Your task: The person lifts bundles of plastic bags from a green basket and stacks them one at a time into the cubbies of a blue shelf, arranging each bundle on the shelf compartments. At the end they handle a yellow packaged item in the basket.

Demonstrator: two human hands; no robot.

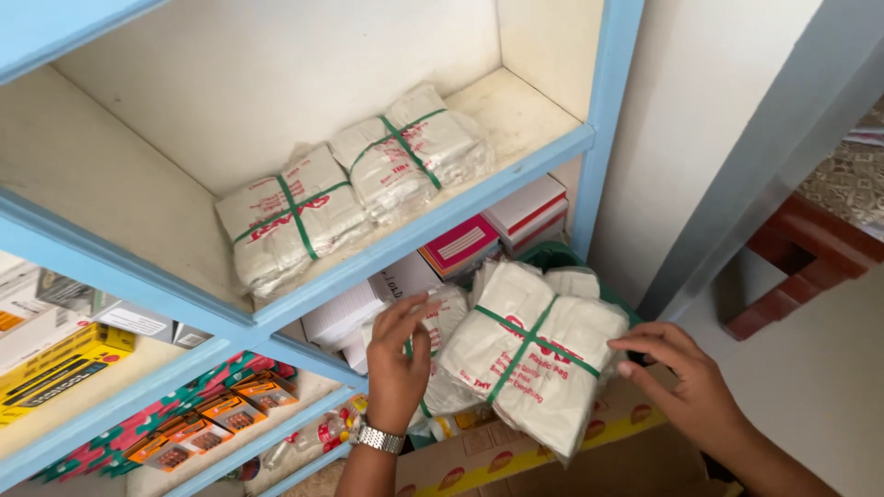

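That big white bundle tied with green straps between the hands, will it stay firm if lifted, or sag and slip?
The bundle is probably soft: its corners already droop past the green straps. It looks like thin folded bags, so likely light. The smooth wrap may slide; the left hand and right hand only touch its edges.

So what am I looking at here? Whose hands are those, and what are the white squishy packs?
It is one picture from a camera worn on a person's head, looking down at their own two bare hands. The left hand, with a silver watch, touches a bundle of white plastic bags tied with green string. The right hand reaches for its other side. Two more bundles lie on the blue shelf above. A cardboard box sits below.
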